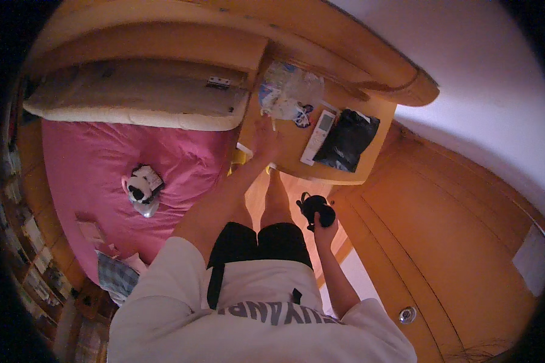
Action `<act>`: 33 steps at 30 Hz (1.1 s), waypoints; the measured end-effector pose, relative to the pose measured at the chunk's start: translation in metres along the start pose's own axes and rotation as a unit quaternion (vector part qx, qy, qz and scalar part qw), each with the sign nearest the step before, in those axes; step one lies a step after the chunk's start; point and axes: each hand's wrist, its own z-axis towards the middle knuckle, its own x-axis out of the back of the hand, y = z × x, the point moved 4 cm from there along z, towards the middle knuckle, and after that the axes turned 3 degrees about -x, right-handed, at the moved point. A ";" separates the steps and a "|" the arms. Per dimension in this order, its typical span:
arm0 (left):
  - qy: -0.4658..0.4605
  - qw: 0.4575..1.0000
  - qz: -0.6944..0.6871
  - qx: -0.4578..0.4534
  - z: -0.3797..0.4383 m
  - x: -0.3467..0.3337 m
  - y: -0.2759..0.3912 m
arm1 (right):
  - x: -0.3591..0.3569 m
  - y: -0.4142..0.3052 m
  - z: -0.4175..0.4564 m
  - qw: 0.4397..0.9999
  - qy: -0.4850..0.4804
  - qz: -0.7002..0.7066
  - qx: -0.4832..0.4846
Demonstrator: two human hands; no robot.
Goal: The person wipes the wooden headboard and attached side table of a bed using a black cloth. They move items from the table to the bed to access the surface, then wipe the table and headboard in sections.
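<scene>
My right hand (325, 230) grips a black rounded object (317, 209) with a small loop at its far side, held low beside my right leg. What the object is does not show clearly. Ahead, my left arm stretches over the near left part of a wooden desk (293, 147). The blurred left hand (266, 134) is just short of a crumpled clear plastic bag (290, 88); whether it touches anything is unclear. On the desk, a small patterned dark-and-white item (303, 116) lies by the bag. A white remote control (318, 137) rests beside a black plastic pouch (349, 139).
A bed with a pink sheet (181, 154) is on the left, bearing a black-and-white plush toy (141, 188) and a checked cloth (117, 274). Bookshelves (36, 258) line the far left. To the right stands a wooden door (436, 218) with a round metal knob (407, 315).
</scene>
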 end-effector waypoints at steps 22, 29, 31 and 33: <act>0.224 0.965 0.115 -0.079 0.053 0.019 0.005 | 0.047 0.060 0.049 0.994 0.058 0.093 -0.016; 0.039 0.977 0.140 -0.154 0.047 -0.001 0.096 | 0.050 0.065 0.056 0.994 0.081 0.062 0.034; 0.012 0.963 0.185 -0.195 0.047 -0.014 0.103 | 0.050 0.061 0.058 0.994 0.081 0.054 0.054; -0.061 0.949 0.243 -0.193 0.051 -0.031 0.100 | 0.051 0.057 0.057 0.994 0.073 0.075 0.031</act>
